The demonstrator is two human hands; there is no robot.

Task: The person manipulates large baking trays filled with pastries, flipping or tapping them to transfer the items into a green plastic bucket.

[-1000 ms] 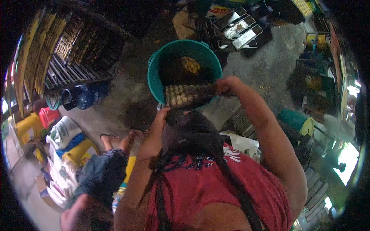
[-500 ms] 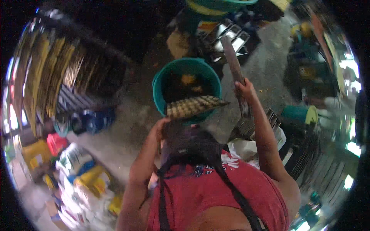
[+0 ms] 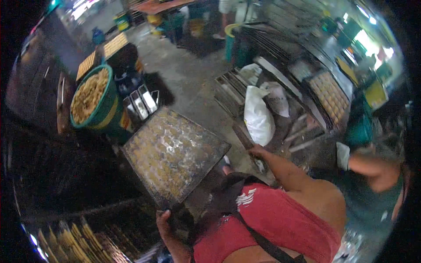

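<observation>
My left hand grips the near corner of a large square metal tray, held tilted, its surface covered in pale brown residue and scuffed shiny patches, with no pieces visible on it. My right hand is closed on a long, flat, dark brown bar to the tray's right. Whatever lies directly beneath the tray is hidden.
A green tub heaped with brown pieces is at left, near trays of baked pieces. White sacks, stacked metal pans and another filled tray occupy the right. A co-worker's arm reaches in at lower right.
My view has swung round. The tray, earlier over the teal bucket with rows of pieces showing, is lifted out, its bare surface now facing up. My right hand left the tray, taking the bar.
</observation>
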